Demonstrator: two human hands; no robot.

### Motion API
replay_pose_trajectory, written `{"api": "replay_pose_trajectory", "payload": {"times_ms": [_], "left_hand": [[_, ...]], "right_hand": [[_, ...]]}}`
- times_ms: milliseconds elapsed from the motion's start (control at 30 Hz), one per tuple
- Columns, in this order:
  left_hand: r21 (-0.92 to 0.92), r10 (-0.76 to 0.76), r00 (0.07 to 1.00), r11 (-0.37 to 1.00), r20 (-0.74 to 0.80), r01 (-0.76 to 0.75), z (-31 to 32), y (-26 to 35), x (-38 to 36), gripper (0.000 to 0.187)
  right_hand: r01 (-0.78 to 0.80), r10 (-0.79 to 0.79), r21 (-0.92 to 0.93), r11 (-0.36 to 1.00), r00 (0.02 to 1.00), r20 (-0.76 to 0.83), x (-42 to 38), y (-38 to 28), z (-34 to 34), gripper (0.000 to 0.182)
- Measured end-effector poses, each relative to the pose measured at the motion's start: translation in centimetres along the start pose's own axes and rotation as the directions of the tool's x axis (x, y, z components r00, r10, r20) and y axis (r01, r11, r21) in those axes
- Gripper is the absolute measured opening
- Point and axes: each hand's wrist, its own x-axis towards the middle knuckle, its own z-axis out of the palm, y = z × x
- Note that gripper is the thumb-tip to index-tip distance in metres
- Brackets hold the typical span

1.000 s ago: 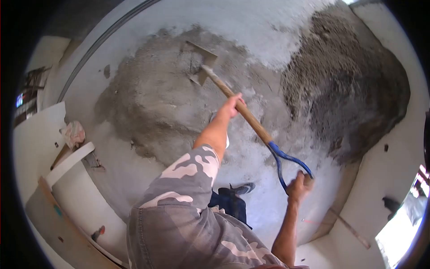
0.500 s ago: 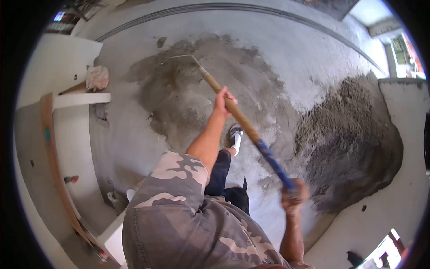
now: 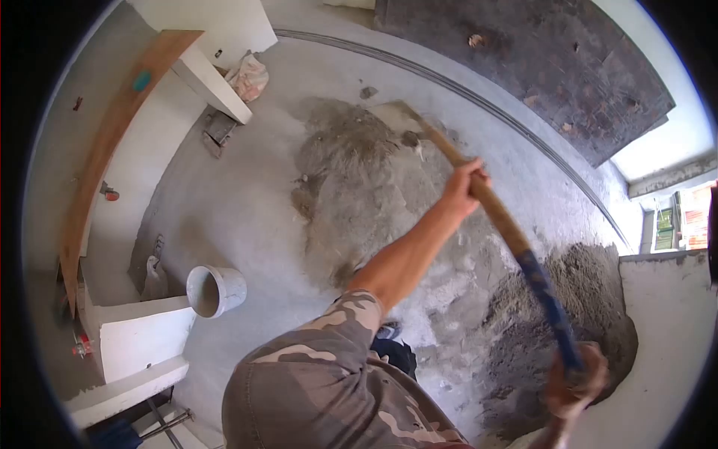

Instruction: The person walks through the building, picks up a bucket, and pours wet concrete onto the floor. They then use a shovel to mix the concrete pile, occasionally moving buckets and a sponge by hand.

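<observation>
I hold a long shovel. Its wooden shaft (image 3: 490, 206) runs from the blade (image 3: 396, 118) at the top centre down to a blue grip at the lower right. My left hand (image 3: 462, 185) is wrapped round the middle of the shaft. My right hand (image 3: 574, 382) grips the blue handle end (image 3: 550, 303) and is blurred. The blade rests at the far edge of a spread patch of grey mortar mix (image 3: 359, 187) on the concrete floor (image 3: 239, 217). A darker heap of sand (image 3: 553, 329) lies to the right.
A grey bucket (image 3: 215, 290) stands on the floor at the left, near a white low wall (image 3: 142, 340). A wooden plank (image 3: 112, 142) leans along the left wall. A crumpled bag (image 3: 248, 76) lies at the top left. A dark doorway mat area (image 3: 538, 67) sits beyond a floor track.
The view has swung to the left and the mix patch has shifted toward the centre. The shovel blade has moved to the far edge of the patch, and the bucket has come into view.
</observation>
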Motion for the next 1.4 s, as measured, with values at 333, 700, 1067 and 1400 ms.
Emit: {"api": "replay_pose_trajectory", "payload": {"times_ms": [333, 700, 1067, 1400], "left_hand": [[-0.151, -0.137, 0.989, 0.978, 0.05, 0.143, 2.4, 9.3, 3.4, 0.018], [0.818, 0.163, 0.856, -0.423, 0.491, -0.389, -22.7, 35.6, 9.4, 0.089], [0.726, -0.146, 0.755, -0.209, 0.64, -0.656, -23.9, 39.8, 2.2, 0.028], [0.9, -0.067, 0.901, -0.055, 0.429, -0.433, -25.2, 37.2, 0.2, 0.024]], "right_hand": [[-0.365, 0.381, -0.179, 0.914, 0.922, 0.069, 15.9, -14.3, 3.9, 0.029], [-0.251, 0.283, -0.198, 0.948, 0.946, 0.16, 35.7, -19.0, 41.1, 0.023], [-0.37, 0.359, -0.096, 0.924, 0.753, 0.551, 19.2, -33.0, 42.7, 0.027], [-0.258, 0.228, -0.038, 0.965, 0.765, 0.603, 19.1, -30.5, 40.9, 0.024]]}}
